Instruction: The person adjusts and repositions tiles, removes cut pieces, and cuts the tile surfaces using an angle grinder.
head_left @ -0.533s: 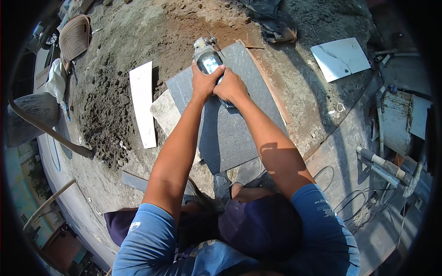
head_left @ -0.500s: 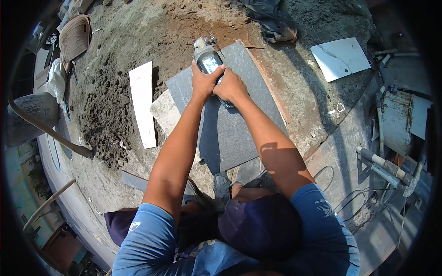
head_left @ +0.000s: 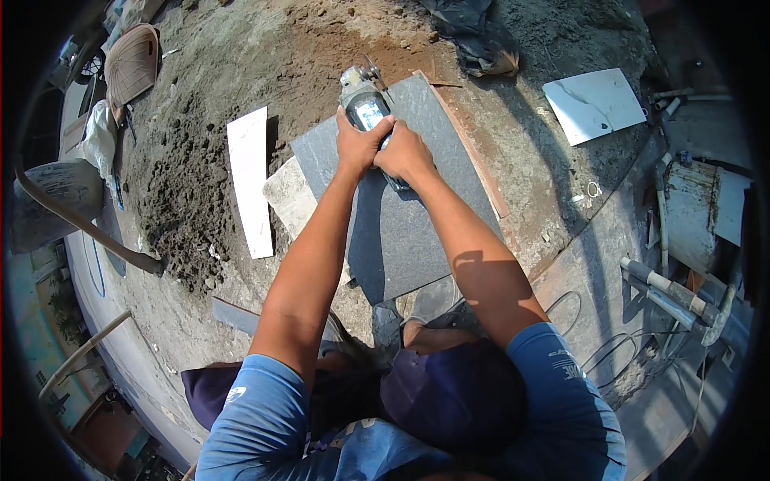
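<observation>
With both hands I hold an angle grinder (head_left: 368,111) over the far end of a dark grey tile (head_left: 425,232). My left hand (head_left: 357,147) is wrapped round the left side of its body. From the right, my right hand (head_left: 406,151) grips it, close against the left hand. The grinder's metal head points away from me, and its thin disc (head_left: 375,72) stands edge-on at the tile's far edge. Whether the disc touches the tile I cannot tell. A pale slab (head_left: 292,195) lies partly under the tile's left side, and a reddish strip (head_left: 473,156) runs along its right edge.
A narrow white tile piece (head_left: 249,184) lies to the left, beside loose grey sand (head_left: 184,192). At the right are a white marbled tile (head_left: 593,104), pipes (head_left: 670,289) and a looped cable (head_left: 613,349). A long wooden handle (head_left: 88,228) slants in from the left; a black plastic bag (head_left: 473,40) lies at the back.
Almost nothing differs. The whole view has shifted very slightly; both hands keep their grip on the grinder at the tile's far edge.
</observation>
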Demonstrator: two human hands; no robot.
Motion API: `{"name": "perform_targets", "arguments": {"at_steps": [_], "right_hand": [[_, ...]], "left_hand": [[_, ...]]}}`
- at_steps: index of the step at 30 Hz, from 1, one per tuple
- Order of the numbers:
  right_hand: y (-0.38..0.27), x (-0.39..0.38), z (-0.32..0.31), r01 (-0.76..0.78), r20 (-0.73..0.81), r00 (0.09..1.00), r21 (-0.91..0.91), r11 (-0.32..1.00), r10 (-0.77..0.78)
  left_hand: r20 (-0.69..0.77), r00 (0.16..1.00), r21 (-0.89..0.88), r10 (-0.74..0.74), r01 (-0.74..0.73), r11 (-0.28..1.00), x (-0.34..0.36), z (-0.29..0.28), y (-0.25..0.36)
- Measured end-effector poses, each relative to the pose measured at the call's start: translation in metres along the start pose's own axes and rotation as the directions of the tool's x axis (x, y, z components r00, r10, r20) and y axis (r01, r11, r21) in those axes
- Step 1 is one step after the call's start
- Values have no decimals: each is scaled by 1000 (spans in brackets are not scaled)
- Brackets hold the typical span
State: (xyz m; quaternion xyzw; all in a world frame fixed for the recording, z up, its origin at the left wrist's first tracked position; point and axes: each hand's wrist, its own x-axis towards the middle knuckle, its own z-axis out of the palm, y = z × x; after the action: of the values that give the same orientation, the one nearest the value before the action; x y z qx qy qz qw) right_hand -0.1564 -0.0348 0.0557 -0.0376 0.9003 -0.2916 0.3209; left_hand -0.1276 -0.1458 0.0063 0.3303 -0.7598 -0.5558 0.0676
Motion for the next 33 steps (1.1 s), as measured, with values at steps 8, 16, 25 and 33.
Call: {"name": "perform_targets", "arguments": {"at_steps": [8, 16, 25, 33], "right_hand": [[-1, -2, 1, -9, 2, 1000, 4, 1000, 9], [-11, -11, -4, -10, 35, 999, 9, 1000, 10], [-7, -9, -2, -7, 28, 1000, 7, 1000, 7], [1, -8, 0, -14, -1, 1000, 12, 1000, 14]], "left_hand": [[10, 1000, -4, 2, -2, 1000, 3, -2, -6], [16, 1000, 16, 7, -8, 1000, 5, -8, -8], [16, 1000, 31, -8, 7, 1000, 4, -5, -11], [23, 999, 25, -24, 23, 999, 0, 0, -10]]}}
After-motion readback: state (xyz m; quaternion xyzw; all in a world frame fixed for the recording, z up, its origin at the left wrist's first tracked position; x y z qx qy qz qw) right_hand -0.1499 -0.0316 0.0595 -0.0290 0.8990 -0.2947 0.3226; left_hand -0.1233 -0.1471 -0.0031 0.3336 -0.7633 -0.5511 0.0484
